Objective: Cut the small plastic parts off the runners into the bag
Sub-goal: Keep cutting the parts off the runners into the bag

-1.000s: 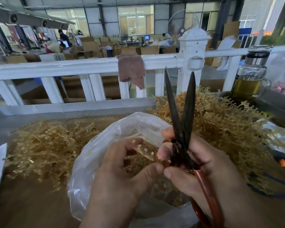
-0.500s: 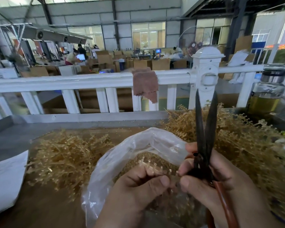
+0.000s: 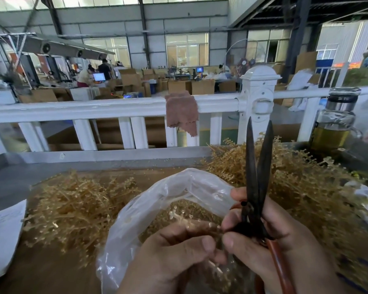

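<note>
Scissors stand upright at the right edge of the clear plastic bag, with their dark blades a little apart and their tips pointing up. The right hand has its fingers and thumb wrapped round them near the pivot, and an orange handle runs down from the palm. The left hand is over the bag's mouth, with its fingers curled, and pinches a pale runner whose small knobbed end sticks up over the opening. Whether the blades touch that runner cannot be told.

Inside the bag lies a heap of small tan parts. Left of the bag a tangle of runners lies on the brown counter, and a taller heap rises to the bag's right. A white sheet lies far left of the bag. Beyond the bag runs a white railing with a brown cloth hung over it. Right of the bag and farther back stands a glass jar of yellowish liquid.
</note>
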